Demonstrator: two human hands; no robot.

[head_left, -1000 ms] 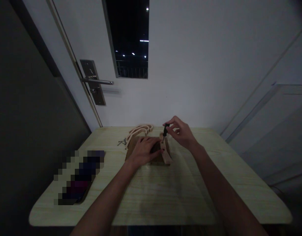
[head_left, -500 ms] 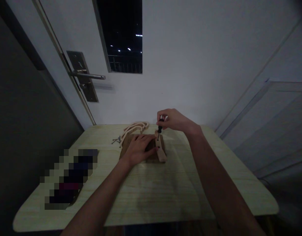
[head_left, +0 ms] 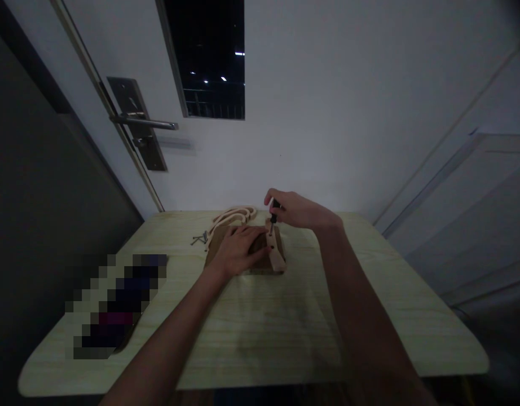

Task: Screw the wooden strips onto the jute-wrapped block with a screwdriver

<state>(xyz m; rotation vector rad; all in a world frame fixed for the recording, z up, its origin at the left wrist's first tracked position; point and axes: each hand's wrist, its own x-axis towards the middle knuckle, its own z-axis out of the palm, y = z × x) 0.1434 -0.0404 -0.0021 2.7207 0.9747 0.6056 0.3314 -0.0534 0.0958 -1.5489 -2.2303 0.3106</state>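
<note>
My left hand (head_left: 239, 250) lies flat, fingers spread, on a dark wooden board (head_left: 260, 265) near the far side of the table, its fingertips against a pale wooden strip (head_left: 277, 255) along the board's right edge. My right hand (head_left: 294, 210) is closed round a small black-handled screwdriver (head_left: 274, 211) held upright, tip down on the far end of the strip.
Curved pale wooden pieces (head_left: 234, 215) and a few dark screws (head_left: 199, 239) lie behind the board. A blurred dark object (head_left: 116, 307) rests at the left of the light wooden table (head_left: 277, 332). A door with a metal handle (head_left: 144, 122) stands at the left, a white wall behind.
The view has shifted slightly, so the board and hands sit a little higher and to the left. My right hand has lowered over the screwdriver; my left hand stays on the board.
</note>
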